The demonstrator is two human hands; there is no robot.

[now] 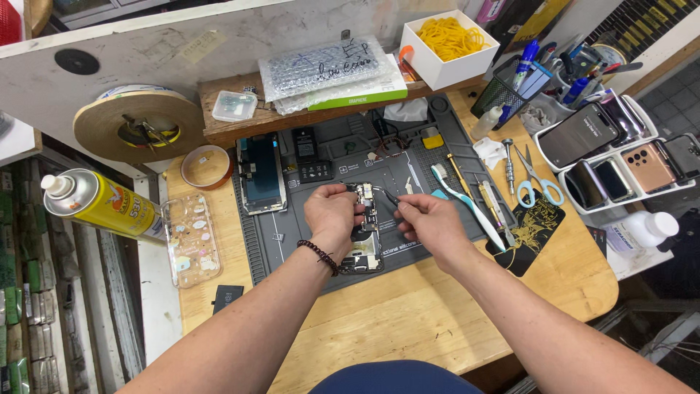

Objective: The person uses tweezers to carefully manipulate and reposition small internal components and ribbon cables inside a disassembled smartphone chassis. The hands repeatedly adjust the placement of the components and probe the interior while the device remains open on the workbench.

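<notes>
Forearms nearest camera, converging over grey work mat (pixel 292 241). Left hand (pixel 332 211) closed on opened phone (pixel 367 230) at mat centre, fingers pinching its upper edge. Right hand (pixel 430 222) just right of phone, fingers pinched shut on thin dark tool (pixel 389 195), tip touching phone top. Toothbrush (pixel 467 201), scissors (pixel 538 179) at mat's right edge; detached screen (pixel 260 174) on mat's left. Bare wood below mat.
</notes>
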